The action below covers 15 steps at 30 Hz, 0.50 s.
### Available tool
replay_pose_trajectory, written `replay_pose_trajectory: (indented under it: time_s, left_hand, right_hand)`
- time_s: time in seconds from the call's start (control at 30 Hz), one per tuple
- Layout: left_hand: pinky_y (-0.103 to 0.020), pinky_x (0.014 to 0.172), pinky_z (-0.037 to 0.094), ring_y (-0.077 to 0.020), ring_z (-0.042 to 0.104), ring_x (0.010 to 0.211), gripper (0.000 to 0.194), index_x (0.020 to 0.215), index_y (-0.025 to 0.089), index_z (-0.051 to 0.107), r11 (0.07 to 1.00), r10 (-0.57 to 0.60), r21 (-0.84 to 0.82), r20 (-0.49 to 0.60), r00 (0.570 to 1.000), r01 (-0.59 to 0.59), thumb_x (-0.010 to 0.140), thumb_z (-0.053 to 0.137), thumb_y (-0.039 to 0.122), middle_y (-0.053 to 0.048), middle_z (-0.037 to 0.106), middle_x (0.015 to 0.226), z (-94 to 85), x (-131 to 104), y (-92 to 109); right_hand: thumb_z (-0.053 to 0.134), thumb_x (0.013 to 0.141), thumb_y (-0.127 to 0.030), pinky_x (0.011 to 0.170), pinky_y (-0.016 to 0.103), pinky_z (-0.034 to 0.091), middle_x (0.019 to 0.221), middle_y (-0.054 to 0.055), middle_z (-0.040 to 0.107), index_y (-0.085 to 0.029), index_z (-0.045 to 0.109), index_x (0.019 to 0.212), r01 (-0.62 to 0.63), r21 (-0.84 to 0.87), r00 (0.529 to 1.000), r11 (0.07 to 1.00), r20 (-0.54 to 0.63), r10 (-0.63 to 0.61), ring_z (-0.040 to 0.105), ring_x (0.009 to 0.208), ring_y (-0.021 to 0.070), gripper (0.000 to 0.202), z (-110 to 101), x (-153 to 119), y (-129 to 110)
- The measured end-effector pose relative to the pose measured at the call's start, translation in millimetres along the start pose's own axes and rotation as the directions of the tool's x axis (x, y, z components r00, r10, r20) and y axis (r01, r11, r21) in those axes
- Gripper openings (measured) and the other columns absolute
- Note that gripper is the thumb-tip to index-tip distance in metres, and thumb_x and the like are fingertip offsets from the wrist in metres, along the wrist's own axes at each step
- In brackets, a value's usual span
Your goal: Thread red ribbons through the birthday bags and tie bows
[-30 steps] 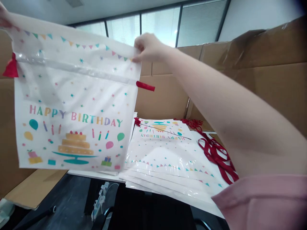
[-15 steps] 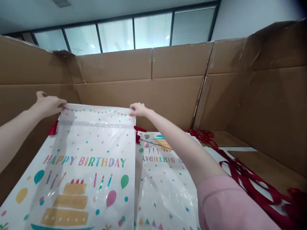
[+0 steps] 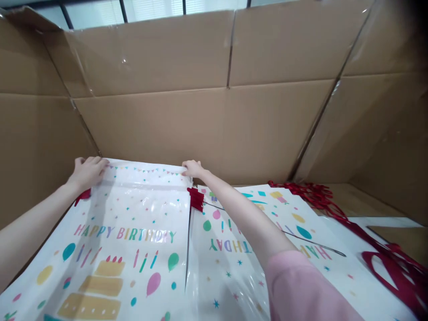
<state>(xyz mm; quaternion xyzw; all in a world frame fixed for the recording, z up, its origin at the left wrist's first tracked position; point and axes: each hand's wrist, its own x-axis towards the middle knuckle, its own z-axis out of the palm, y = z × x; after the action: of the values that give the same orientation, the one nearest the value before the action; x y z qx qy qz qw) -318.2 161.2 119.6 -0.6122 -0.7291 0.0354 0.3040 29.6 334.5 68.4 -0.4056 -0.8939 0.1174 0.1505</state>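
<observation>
A large white plastic gift bag printed with HAPPY BIRTHDAY, a tiered cake, candles and balloons lies in front of me inside a cardboard box. My left hand is closed on its top left corner, fingers over the edge. At the top right corner, my right hand pinches the edge between thumb and fingers. Red ribbon sticks out from the bag's right side, and a bit more shows at the left under my wrist. To the right lies another gift bag, its print upside down, partly hidden by my right arm.
High cardboard walls enclose the back and both sides. Tangled red ribbons lie along the right, over more white bags. A thin dark cord crosses the right-hand bag.
My view has tilted down, so less of the windows shows. Both hands have lowered the bag's top edge toward the pile; it now lies flatter. Both hands still hold the corners.
</observation>
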Motion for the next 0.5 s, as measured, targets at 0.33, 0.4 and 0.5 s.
replay_pose_trajectory:
  time_s: [0.33,0.4,0.5]
  left_hand:
    - [-0.052,0.104,0.018,-0.0278,0.026,0.137,0.052,0.141,0.017,0.034,0.977,0.188,-0.08,-0.097,0.977,-0.195,0.094,0.024,0.033,-0.013,0.023,0.153,5.4,-58,92]
    - [-0.052,0.104,0.02,-0.028,0.024,0.138,0.052,0.142,0.02,0.035,0.967,0.216,-0.129,-0.033,0.976,-0.218,0.094,0.024,0.038,-0.01,0.022,0.153,6.2,-67,102]
    - [-0.052,0.105,0.02,-0.0284,0.02,0.14,0.053,0.143,0.023,0.034,0.955,0.242,-0.185,0.038,0.97,-0.231,0.094,0.022,0.043,-0.008,0.02,0.154,3.6,-80,113]
  right_hand:
    - [0.06,0.076,-0.012,0.092,0.031,0.037,0.116,0.005,0.061,-0.02,0.057,0.109,0.027,0.093,0.994,0.995,-0.11,-0.016,0.051,0.111,0.0198,0.034,14,-2,-3]
    - [0.055,0.079,-0.011,0.094,0.028,0.035,0.124,0.003,0.057,-0.022,0.055,0.115,0.068,0.118,0.989,0.991,-0.137,-0.052,0.047,0.116,0.0168,0.037,14,-10,-8]
    - [0.052,0.083,-0.014,0.088,0.024,0.039,0.116,0.002,0.062,-0.022,0.057,0.112,0.061,0.158,0.993,0.986,-0.109,-0.044,0.055,0.106,0.0146,0.031,10,-29,-7]
